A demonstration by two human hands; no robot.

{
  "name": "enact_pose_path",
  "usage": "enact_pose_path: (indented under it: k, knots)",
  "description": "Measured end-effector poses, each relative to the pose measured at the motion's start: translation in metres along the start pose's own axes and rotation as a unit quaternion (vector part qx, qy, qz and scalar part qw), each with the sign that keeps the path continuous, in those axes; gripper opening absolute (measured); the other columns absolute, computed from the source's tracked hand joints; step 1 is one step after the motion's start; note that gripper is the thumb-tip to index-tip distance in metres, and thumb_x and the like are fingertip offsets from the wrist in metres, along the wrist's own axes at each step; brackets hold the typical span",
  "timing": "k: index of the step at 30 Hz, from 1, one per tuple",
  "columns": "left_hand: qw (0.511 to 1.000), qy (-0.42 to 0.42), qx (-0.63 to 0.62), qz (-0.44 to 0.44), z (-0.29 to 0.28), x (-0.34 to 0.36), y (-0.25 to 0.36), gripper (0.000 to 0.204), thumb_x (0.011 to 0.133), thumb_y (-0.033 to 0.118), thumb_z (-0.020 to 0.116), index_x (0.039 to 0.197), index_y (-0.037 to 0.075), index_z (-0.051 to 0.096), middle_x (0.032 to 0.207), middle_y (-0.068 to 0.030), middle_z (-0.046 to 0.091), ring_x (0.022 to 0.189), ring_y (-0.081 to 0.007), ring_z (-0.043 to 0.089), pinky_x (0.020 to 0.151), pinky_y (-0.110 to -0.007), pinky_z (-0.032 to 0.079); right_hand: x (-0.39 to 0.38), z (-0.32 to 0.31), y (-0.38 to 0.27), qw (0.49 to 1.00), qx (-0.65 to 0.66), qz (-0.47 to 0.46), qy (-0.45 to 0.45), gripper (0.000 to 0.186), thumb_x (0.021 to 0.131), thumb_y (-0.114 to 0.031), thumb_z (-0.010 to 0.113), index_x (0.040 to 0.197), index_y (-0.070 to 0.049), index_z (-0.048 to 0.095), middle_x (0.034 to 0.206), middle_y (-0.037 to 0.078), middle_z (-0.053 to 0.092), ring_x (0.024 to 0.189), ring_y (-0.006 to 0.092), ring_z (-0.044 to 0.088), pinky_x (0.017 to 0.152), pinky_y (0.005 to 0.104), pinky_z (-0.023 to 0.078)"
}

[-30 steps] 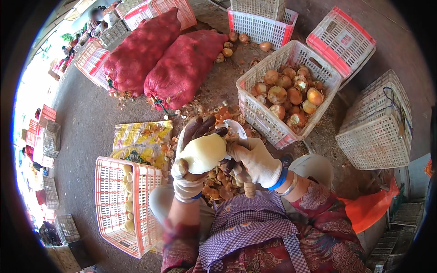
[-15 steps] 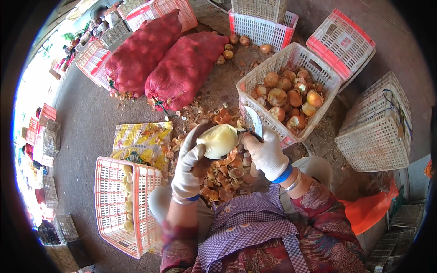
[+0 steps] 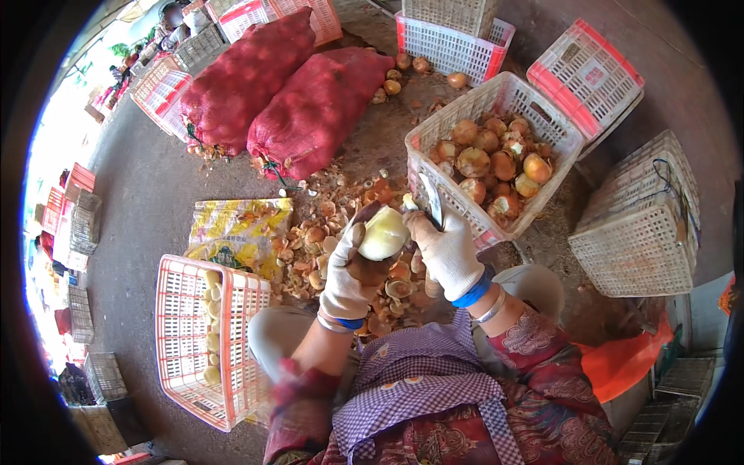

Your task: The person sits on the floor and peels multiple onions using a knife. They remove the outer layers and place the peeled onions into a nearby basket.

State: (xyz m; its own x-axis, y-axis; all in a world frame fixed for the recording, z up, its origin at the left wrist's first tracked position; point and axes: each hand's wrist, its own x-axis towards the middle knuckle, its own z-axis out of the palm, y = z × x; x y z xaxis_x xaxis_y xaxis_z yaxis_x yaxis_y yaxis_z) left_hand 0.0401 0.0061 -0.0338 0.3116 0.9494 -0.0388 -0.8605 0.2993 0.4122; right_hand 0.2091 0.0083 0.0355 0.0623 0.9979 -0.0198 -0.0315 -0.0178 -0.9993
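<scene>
The left hand (image 3: 346, 273), in a white glove, is curled around a pale peeled onion (image 3: 383, 232) and holds it up in front of the body, above a heap of onion skins (image 3: 333, 248) on the floor. The right hand (image 3: 446, 249), also gloved, is closed around the handle of a knife (image 3: 432, 200), whose blade points up and away, just right of the onion. Just beyond the right hand stands a white crate (image 3: 434, 132) filled with unpeeled brown onions (image 3: 496, 159). Near left, a pink-and-white crate (image 3: 182, 341) holds a few peeled onions. Farther left lie two red mesh sacks (image 3: 287, 93), side by side, with a yellow printed bag (image 3: 232, 232) flat on the floor between them and the near-left crate. More empty crates stand on the right.
</scene>
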Motion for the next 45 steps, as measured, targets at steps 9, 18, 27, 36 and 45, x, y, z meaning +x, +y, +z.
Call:
enact_pose_path:
  k: [9,18,27,36,45]
  knots:
    - [0.98,0.038,0.174,0.093,0.046,-0.013,0.003,0.094,0.073,0.025,0.092,0.149,0.001,0.043,0.136,-0.0156,0.06,0.129,-0.0296,0.059,0.113,-0.044,0.047,-0.004,-0.007,0.008,0.966,-0.14,-0.19,-0.108,0.044,0.095,-0.023,0.073,0.13,0.002,0.063,0.108,0.018,0.074,0.098,0.0272,0.073,0.087,0.0362,0.057]
    - [0.974,0.025,0.207,0.092,0.051,-0.023,0.015,0.117,0.061,0.021,0.099,0.157,0.001,0.035,0.147,-0.0145,0.054,0.135,-0.0275,0.054,0.116,-0.041,0.044,-0.007,-0.006,0.002,0.97,-0.127,-0.193,-0.078,0.037,0.096,-0.006,0.065,0.131,0.004,0.063,0.106,0.016,0.075,0.093,0.0201,0.071,0.085,0.0337,0.057]
    - [0.987,0.038,0.086,0.133,0.062,-0.019,0.028,0.09,0.083,0.032,0.084,0.153,0.0,0.038,0.149,-0.0179,0.053,0.138,-0.0325,0.053,0.117,-0.047,0.044,-0.01,-0.001,-0.002,0.999,0.035,0.01,-0.031,0.034,0.096,0.002,0.063,0.13,0.003,0.065,0.104,0.006,0.073,0.091,0.0086,0.066,0.081,0.0272,0.056]
    - [0.994,0.015,0.082,0.074,0.027,-0.011,0.014,0.07,0.09,0.028,0.076,0.149,0.005,0.045,0.142,-0.0148,0.058,0.132,-0.031,0.058,0.114,-0.049,0.047,-0.017,0.0,-0.003,0.994,0.048,0.028,-0.099,0.034,0.098,-0.002,0.062,0.132,0.003,0.063,0.094,0.004,0.072,0.068,0.0045,0.061,0.059,0.0233,0.053]
    - [0.986,0.083,-0.03,0.139,0.019,-0.007,0.032,0.077,0.091,0.061,0.069,0.144,0.007,0.053,0.14,-0.0184,0.061,0.129,-0.0387,0.059,0.092,-0.049,0.057,-0.024,-0.012,-0.019,0.977,0.184,0.098,-0.041,0.017,0.103,-0.013,0.059,0.108,0.002,0.067,0.066,0.003,0.063,0.048,0.0112,0.06,0.045,0.0247,0.048]
